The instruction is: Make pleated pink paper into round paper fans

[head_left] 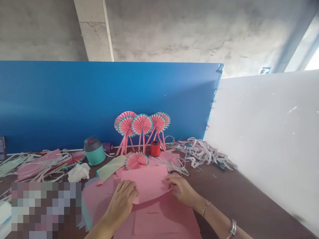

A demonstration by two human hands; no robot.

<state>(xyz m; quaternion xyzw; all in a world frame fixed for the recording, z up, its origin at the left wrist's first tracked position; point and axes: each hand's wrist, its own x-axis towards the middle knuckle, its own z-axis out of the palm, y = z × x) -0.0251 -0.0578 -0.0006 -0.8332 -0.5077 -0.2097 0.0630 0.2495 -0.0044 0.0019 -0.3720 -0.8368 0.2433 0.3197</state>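
My left hand [122,200] and my right hand [183,189] both grip a pink paper sheet [148,182], one at each side, fingers curled over its lower corners as it bends upward. Under it lies a stack of more pink sheets [161,222]. Just beyond the sheet rests a half-open pink pleated fan [136,160]. Several finished pink fans with teal rims [142,127] lean upright against the blue board [74,103].
A teal flask with a grey lid [94,151] and a red thread spool [155,148] stand near the board. White paper strips [201,151] pile at the right, pink and green scraps [42,164] at the left. A white wall panel [269,139] closes the right side.
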